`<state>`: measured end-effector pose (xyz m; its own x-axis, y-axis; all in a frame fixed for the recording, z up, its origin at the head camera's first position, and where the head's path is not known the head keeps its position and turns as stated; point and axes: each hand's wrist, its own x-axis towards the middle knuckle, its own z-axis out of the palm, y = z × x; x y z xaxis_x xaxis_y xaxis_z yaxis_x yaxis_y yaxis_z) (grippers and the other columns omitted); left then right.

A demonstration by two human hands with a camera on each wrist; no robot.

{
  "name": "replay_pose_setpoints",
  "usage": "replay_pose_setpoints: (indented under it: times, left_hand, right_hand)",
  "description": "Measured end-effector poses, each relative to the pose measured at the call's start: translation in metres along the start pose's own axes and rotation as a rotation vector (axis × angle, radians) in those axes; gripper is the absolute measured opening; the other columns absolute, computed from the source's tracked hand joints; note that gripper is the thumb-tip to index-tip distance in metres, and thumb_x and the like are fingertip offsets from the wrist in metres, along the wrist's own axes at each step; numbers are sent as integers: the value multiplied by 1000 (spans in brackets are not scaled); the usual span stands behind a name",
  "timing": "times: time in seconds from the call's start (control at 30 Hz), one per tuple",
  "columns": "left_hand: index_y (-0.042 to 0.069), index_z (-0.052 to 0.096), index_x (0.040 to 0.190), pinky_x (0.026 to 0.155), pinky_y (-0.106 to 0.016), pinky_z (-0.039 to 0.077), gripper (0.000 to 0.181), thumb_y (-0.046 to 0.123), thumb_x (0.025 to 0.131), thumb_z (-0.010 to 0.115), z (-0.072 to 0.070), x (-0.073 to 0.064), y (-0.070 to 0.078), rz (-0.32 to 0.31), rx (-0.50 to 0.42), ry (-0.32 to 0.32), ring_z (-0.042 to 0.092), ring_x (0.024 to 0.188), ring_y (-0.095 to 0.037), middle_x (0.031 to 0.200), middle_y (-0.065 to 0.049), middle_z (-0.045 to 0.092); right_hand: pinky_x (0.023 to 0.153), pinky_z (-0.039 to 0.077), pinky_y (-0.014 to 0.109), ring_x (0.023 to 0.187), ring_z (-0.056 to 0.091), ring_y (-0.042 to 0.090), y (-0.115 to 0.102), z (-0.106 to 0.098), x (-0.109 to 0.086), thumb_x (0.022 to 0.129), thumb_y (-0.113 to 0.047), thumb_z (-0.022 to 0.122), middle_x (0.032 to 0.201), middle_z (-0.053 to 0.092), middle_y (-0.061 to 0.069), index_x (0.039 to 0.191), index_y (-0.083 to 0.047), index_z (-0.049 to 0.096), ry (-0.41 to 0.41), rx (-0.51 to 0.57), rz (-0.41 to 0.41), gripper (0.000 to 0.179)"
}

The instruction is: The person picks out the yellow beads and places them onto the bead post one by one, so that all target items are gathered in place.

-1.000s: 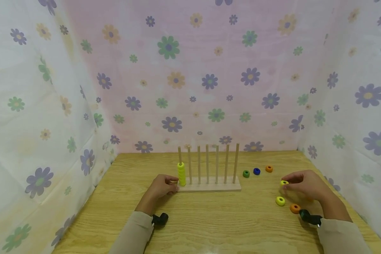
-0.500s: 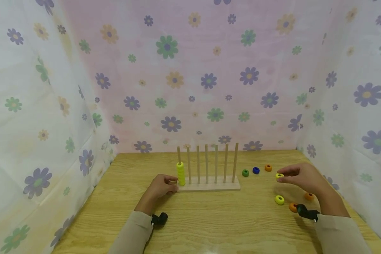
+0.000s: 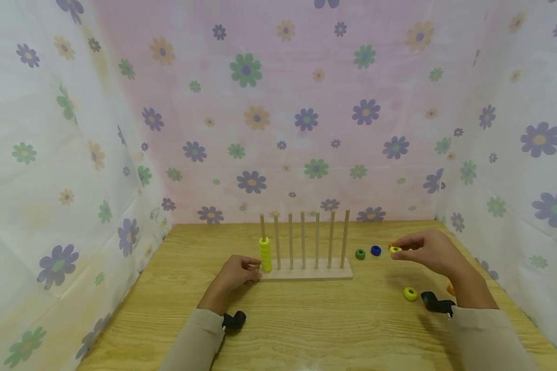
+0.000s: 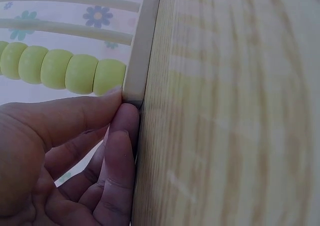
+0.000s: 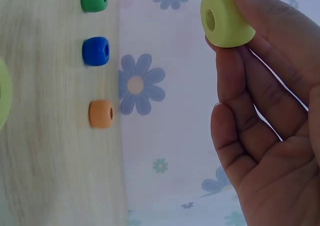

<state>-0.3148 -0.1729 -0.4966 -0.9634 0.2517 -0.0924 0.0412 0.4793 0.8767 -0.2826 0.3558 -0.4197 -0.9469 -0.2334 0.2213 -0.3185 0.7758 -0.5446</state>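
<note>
A wooden peg rack [image 3: 306, 274] with several upright dowels stands mid-table. Its leftmost dowel carries a stack of yellow beads [image 3: 265, 255]. At the rack's left end my left hand [image 3: 234, 271] holds the base; in the left wrist view, thumb and fingers [image 4: 120, 156] meet at the base's corner, just beside the lowest bead. My right hand [image 3: 433, 252] pinches a yellow bead [image 5: 227, 20] between thumb and fingertips, raised above the table with its hole showing. In the head view this bead overlaps an orange bead [image 3: 391, 246] behind it.
A green bead [image 3: 360, 254] and a blue bead [image 3: 375, 250] lie right of the rack. Nearer me sit another yellow bead [image 3: 410, 293] and an orange bead [image 3: 450, 289] partly behind the right wrist. Flowered cloth walls [image 3: 278, 129] enclose the wooden table [image 3: 315, 319].
My right hand has lifted the yellow bead and carried it left and away from me, toward the far orange bead. My left hand stays at the rack's end.
</note>
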Motion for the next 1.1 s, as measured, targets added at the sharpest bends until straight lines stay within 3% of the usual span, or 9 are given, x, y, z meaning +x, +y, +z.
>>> replay_pose_setpoints:
  times: [0.3,0.5,0.63,0.87,1.1]
  left_hand:
    - [1,71,131,72,-34,64,41,10,92,79,1,0,5,-8,-14,8,74,78,-18,97,-9,77]
    - [0,70,132,74,-35,64,41,9,93,78,1,-1,5,-27,-8,5,75,81,-18,101,-11,76]
    - [2,70,132,74,-34,64,41,9,92,78,2,-1,4,-44,-8,16,74,81,-17,102,-10,75]
    - [3,71,132,74,-34,63,43,10,91,80,3,-1,3,-46,-3,29,72,81,-16,102,-9,74]
    - [3,71,132,75,-34,64,43,10,90,80,2,0,3,-48,-1,19,74,82,-16,102,-9,75]
  right_hand:
    - [72,60,34,97,71,22,-16,-1,13,87,-51,80,113,77,4,113,-25,81,15,29,-28,37]
    - [74,60,37,89,71,17,-30,-1,19,89,-51,79,108,77,2,116,-24,81,24,20,-41,38]
    - [71,61,36,78,74,13,-40,-4,22,90,-50,78,107,77,4,117,-22,80,11,39,-33,39]
    - [68,56,34,88,67,18,-52,-3,28,88,-51,79,101,77,-2,112,-26,82,57,1,-90,35]
    - [63,56,31,84,67,18,-66,-3,34,86,-53,81,96,78,-4,108,-26,83,68,-4,-119,35]
